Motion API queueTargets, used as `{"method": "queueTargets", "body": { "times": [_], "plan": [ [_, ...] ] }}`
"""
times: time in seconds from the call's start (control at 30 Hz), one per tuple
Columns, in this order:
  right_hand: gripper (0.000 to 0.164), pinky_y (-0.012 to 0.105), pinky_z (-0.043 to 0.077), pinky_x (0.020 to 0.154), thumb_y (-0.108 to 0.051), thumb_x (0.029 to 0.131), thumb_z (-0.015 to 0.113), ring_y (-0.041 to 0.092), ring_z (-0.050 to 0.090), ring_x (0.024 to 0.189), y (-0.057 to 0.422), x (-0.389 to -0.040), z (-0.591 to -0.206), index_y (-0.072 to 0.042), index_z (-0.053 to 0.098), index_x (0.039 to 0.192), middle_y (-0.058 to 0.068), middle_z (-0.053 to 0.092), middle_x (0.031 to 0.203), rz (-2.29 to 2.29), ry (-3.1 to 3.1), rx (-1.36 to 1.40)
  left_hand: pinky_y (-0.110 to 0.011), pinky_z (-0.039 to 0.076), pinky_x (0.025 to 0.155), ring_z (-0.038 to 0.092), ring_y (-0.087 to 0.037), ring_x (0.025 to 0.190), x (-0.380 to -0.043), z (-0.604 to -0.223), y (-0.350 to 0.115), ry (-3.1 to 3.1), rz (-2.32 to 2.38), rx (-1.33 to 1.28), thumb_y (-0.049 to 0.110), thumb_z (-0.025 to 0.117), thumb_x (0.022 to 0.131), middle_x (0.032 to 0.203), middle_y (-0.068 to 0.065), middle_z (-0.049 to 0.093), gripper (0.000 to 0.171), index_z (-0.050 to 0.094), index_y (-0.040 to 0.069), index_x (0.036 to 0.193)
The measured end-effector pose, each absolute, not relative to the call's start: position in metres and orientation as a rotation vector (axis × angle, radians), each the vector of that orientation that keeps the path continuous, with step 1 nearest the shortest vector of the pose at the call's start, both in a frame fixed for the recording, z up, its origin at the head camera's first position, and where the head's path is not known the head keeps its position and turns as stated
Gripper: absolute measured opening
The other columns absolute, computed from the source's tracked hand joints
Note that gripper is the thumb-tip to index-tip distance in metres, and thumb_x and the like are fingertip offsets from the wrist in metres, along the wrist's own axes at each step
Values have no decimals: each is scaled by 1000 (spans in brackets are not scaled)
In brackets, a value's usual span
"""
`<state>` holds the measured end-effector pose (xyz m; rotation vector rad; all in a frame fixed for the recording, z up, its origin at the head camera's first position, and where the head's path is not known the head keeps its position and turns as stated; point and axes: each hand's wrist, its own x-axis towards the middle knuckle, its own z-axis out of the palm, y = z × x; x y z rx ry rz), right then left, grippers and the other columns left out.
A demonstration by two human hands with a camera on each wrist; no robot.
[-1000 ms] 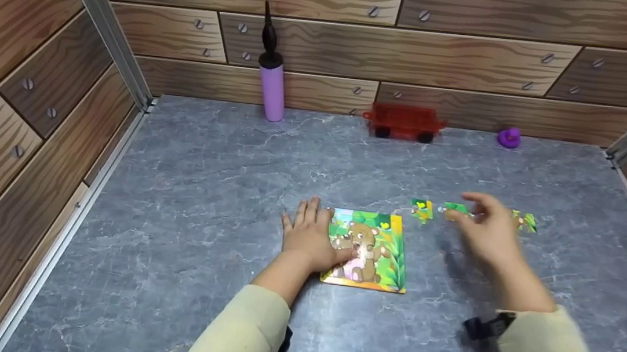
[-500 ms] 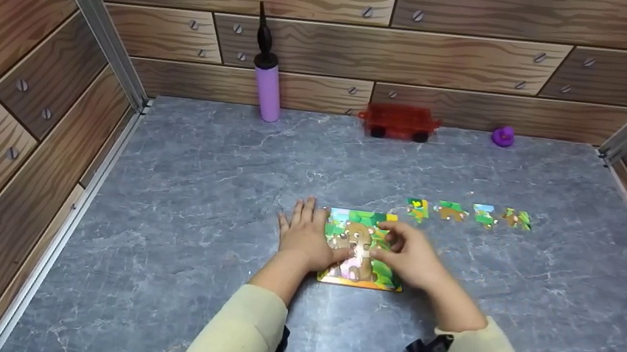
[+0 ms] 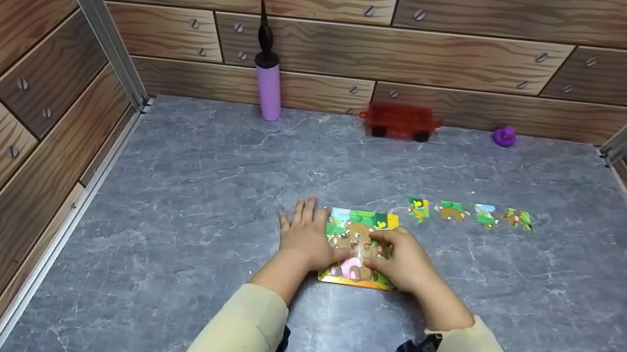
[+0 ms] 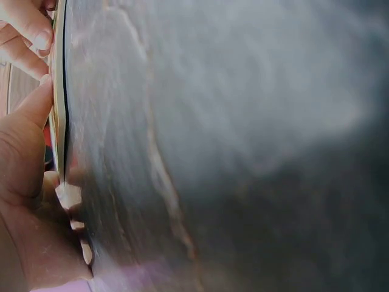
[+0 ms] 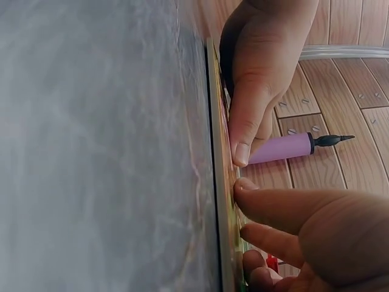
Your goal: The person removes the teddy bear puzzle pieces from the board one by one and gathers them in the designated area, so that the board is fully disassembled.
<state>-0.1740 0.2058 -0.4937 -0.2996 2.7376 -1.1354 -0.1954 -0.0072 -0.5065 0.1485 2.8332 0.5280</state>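
A square bear jigsaw puzzle (image 3: 355, 274) lies in its thin board on the grey table. My left hand (image 3: 306, 244) rests along its left side, fingers spread and thumb (image 4: 36, 100) on the picture. From the right, my right hand (image 3: 403, 261) touches the picture with thumb and index fingertips apart; no lifted piece shows between them. The right wrist view shows that thumb (image 5: 267, 201) against the puzzle's face. The hand hides the puzzle's right part. Behind lie loose jigsaw pieces in a row: a yellow-edged one (image 3: 418, 208), a brown-and-green one (image 3: 452, 211) and others (image 3: 485, 214).
At the back wall stand a purple hand pump (image 3: 268, 89) with a black nozzle, a red toy wagon (image 3: 400, 122) and a small purple rubber duck (image 3: 504, 136). Wood-patterned walls with metal corner strips bound the table (image 3: 201, 187).
My right hand has moved left and nearer from the row of loose pieces to the puzzle, uncovering one piece in the row. My left hand has stayed on the puzzle.
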Motion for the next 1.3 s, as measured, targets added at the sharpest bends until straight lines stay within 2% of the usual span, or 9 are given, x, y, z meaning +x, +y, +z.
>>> {"method": "queueTargets", "body": {
  "times": [0.3,0.53,0.73,0.87,1.1,1.3],
  "plan": [
    [49,56,49,104,-14,88,88,34,62,114,205,-173,-494,2,72,131,17,64,122,-1124,2742,-268,-70,-7,123,-3,-37,163,-198,-502,-10,2760,549,169,76,63,90,178,-14,4,104,29,19,169],
    [49,54,49,104,-13,87,88,32,61,111,206,-172,-496,1,72,132,16,64,122,-1154,2739,-251,-66,-7,125,-4,-36,163,-196,-488,-21,2679,652,220,54,74,90,178,-13,3,96,30,20,169],
    [49,54,48,106,-12,88,88,33,61,114,206,-171,-498,-1,72,133,15,64,121,-1178,2738,-236,-66,-5,125,-1,-37,163,-193,-482,-23,2688,678,225,54,77,87,178,-14,6,98,33,20,168],
    [49,52,50,101,-12,87,88,30,61,108,206,-170,-498,-1,72,132,13,63,118,-1193,2748,-234,-66,-3,126,1,-36,163,-193,-483,-22,2701,686,222,53,78,88,177,-14,9,96,36,19,167],
    [48,42,50,83,-5,83,89,26,59,94,203,-167,-499,-3,72,128,10,62,107,-1279,2769,-199,-65,-5,126,-2,-34,163,-193,-483,-20,2689,674,215,51,76,90,178,-12,6,94,33,21,168],
    [47,36,49,77,5,80,87,24,58,88,196,-165,-502,-1,72,124,10,63,99,-1425,2759,-164,-66,-4,126,1,-36,163,-192,-484,-22,2705,684,218,52,77,88,178,-14,8,95,35,20,167]
  ]
}}
